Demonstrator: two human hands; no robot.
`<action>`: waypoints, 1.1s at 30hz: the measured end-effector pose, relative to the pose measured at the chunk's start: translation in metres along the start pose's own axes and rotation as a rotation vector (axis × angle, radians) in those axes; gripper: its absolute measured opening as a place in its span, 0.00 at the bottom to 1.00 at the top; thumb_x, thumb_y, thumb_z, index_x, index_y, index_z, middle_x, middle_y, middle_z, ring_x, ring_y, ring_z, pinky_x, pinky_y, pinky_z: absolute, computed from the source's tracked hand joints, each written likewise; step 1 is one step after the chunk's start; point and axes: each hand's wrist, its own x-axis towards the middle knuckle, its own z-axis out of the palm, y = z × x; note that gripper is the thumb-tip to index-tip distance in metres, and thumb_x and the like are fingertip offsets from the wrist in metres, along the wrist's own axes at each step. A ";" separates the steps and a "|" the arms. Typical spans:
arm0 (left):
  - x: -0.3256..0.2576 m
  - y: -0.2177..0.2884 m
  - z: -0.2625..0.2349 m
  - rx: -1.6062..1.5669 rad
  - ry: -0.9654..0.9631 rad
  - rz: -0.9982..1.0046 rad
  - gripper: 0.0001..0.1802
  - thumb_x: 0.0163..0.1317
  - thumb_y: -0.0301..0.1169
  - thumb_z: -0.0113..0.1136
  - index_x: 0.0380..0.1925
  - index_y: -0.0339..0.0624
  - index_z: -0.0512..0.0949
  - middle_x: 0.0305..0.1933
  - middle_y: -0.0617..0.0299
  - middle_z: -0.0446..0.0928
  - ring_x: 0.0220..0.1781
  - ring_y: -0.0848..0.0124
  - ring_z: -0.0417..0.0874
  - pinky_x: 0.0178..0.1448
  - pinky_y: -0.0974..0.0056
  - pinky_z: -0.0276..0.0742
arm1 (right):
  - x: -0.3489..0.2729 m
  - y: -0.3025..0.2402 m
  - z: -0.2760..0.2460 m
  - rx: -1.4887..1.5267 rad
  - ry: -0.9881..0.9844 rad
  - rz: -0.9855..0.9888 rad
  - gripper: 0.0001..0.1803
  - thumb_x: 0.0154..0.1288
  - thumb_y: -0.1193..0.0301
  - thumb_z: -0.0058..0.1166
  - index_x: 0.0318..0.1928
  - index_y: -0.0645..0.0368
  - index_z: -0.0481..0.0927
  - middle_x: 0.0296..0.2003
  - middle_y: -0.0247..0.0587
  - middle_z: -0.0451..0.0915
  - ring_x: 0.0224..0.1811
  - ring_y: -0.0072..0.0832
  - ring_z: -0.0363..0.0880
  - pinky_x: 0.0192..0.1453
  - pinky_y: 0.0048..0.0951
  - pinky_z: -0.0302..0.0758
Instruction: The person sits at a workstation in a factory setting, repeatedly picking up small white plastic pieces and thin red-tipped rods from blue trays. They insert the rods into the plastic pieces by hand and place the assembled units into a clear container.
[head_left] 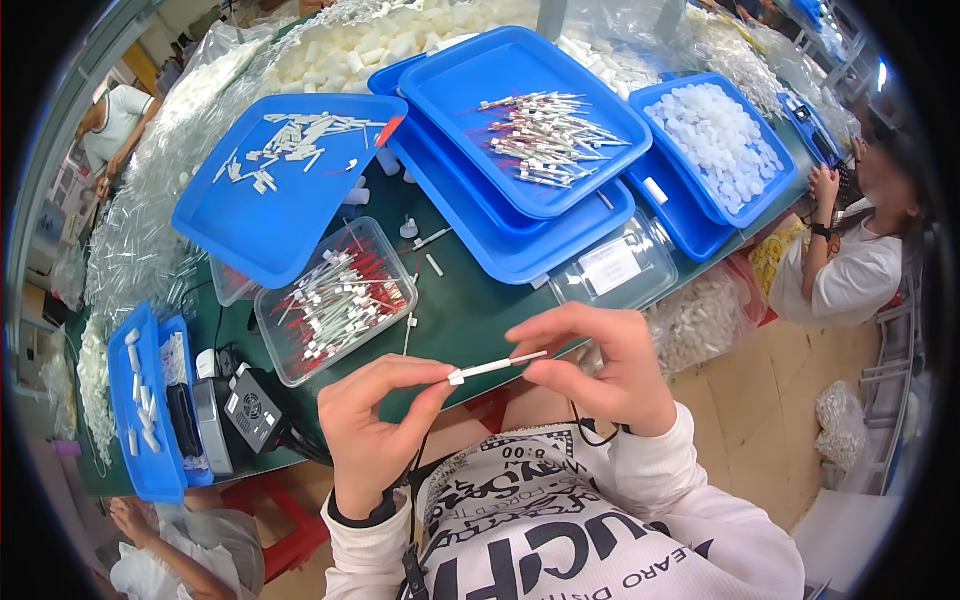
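My left hand (pixel 375 420) pinches a thin white stick-like piece (pixel 487 369) by its small square white end, held level in front of my chest. My right hand (pixel 605 365) is at the other, greyish tip, its thumb and index finger parted around it. Whether they touch it is hard to tell. Beyond my left hand stands a clear plastic box (pixel 400 312) full of similar white pieces with red wires. More pieces with red and pale ends lie heaped on a stacked blue tray (pixel 440 85) farther off.
Another blue tray (pixel 215 200) with loose white pieces overlaps the box's far side. At right, a blue tray (pixel 650 95) holds translucent white caps. A clear lid (pixel 650 285) lies near the table edge. Left are a black fan unit (pixel 254 408) and a narrow blue tray (pixel 150 470). Other people sit nearby.
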 end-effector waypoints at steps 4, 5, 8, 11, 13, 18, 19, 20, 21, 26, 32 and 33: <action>0.008 -0.005 0.009 0.042 0.013 -0.006 0.06 0.49 0.15 0.66 0.29 0.32 0.83 0.31 0.55 0.85 0.32 0.67 0.85 0.38 0.69 0.78 | 0.000 0.009 0.005 -0.009 -0.033 -0.024 0.07 0.60 0.74 0.62 0.38 0.64 0.83 0.28 0.42 0.84 0.28 0.27 0.85 0.33 0.24 0.78; 0.010 -0.004 0.010 0.058 -0.003 -0.009 0.07 0.49 0.15 0.66 0.29 0.32 0.82 0.31 0.54 0.84 0.32 0.66 0.85 0.38 0.68 0.78 | 0.000 0.012 0.004 0.006 -0.019 -0.029 0.07 0.61 0.74 0.61 0.37 0.64 0.83 0.27 0.42 0.84 0.26 0.26 0.84 0.32 0.24 0.77; 0.014 -0.007 0.006 0.047 -0.027 -0.041 0.10 0.50 0.15 0.64 0.34 0.32 0.82 0.36 0.54 0.84 0.39 0.66 0.84 0.48 0.66 0.77 | 0.012 0.014 -0.003 -0.054 -0.086 0.029 0.06 0.62 0.72 0.61 0.38 0.62 0.84 0.30 0.39 0.85 0.31 0.23 0.84 0.37 0.23 0.79; 0.019 -0.024 -0.022 0.508 0.089 0.057 0.16 0.58 0.19 0.57 0.48 0.30 0.77 0.46 0.56 0.79 0.53 0.65 0.77 0.58 0.64 0.71 | 0.050 0.025 -0.021 -0.120 0.058 -0.106 0.07 0.63 0.69 0.60 0.36 0.60 0.82 0.26 0.40 0.82 0.25 0.24 0.80 0.33 0.25 0.76; 0.024 -0.024 -0.041 0.835 0.121 0.087 0.14 0.66 0.31 0.57 0.47 0.34 0.81 0.48 0.45 0.81 0.48 0.52 0.81 0.54 0.51 0.73 | 0.085 0.038 -0.040 -0.323 0.191 -0.109 0.09 0.61 0.67 0.59 0.34 0.60 0.82 0.25 0.42 0.81 0.26 0.34 0.80 0.33 0.29 0.75; 0.031 -0.035 -0.046 0.985 -0.007 -0.067 0.11 0.61 0.28 0.60 0.40 0.35 0.83 0.36 0.45 0.80 0.37 0.49 0.80 0.44 0.54 0.75 | 0.136 0.086 -0.102 -0.657 0.478 0.017 0.08 0.56 0.65 0.60 0.32 0.55 0.85 0.31 0.43 0.83 0.35 0.40 0.82 0.39 0.39 0.77; 0.032 -0.034 -0.044 0.944 -0.019 -0.113 0.10 0.60 0.28 0.61 0.39 0.36 0.84 0.35 0.46 0.79 0.36 0.51 0.80 0.43 0.55 0.75 | 0.142 0.097 -0.106 -0.729 0.485 0.019 0.07 0.55 0.66 0.60 0.31 0.54 0.85 0.32 0.42 0.82 0.37 0.41 0.81 0.40 0.40 0.77; 0.033 -0.034 -0.042 0.908 -0.031 -0.166 0.09 0.60 0.28 0.62 0.38 0.37 0.85 0.33 0.47 0.79 0.34 0.52 0.80 0.41 0.56 0.75 | 0.147 0.111 -0.109 -0.794 0.485 0.024 0.06 0.55 0.67 0.59 0.30 0.53 0.85 0.34 0.42 0.82 0.38 0.42 0.81 0.41 0.40 0.77; 0.032 -0.039 -0.045 0.950 -0.014 -0.122 0.08 0.58 0.27 0.64 0.38 0.40 0.86 0.30 0.50 0.78 0.30 0.56 0.79 0.38 0.58 0.74 | 0.153 0.117 -0.106 -0.856 0.479 0.024 0.05 0.54 0.67 0.59 0.29 0.53 0.85 0.35 0.42 0.82 0.40 0.43 0.80 0.42 0.41 0.77; 0.032 -0.048 -0.057 0.848 -0.044 -0.113 0.09 0.57 0.26 0.65 0.38 0.37 0.85 0.33 0.48 0.81 0.33 0.55 0.80 0.40 0.58 0.75 | 0.175 0.121 -0.094 -1.078 0.403 0.040 0.06 0.50 0.69 0.60 0.30 0.56 0.85 0.37 0.47 0.80 0.42 0.44 0.80 0.43 0.42 0.78; 0.027 -0.036 -0.062 0.881 -0.024 -0.183 0.08 0.60 0.26 0.61 0.38 0.33 0.81 0.36 0.45 0.81 0.36 0.51 0.81 0.44 0.56 0.75 | 0.219 0.054 -0.016 -1.172 0.101 -0.087 0.10 0.47 0.71 0.61 0.32 0.58 0.85 0.36 0.49 0.82 0.39 0.43 0.83 0.41 0.39 0.78; 0.031 -0.038 -0.056 0.859 -0.057 -0.158 0.09 0.60 0.26 0.61 0.38 0.33 0.81 0.36 0.44 0.81 0.37 0.51 0.81 0.44 0.56 0.76 | 0.219 0.045 -0.011 -1.147 0.068 -0.124 0.10 0.46 0.70 0.62 0.32 0.57 0.85 0.35 0.49 0.82 0.39 0.43 0.83 0.41 0.39 0.78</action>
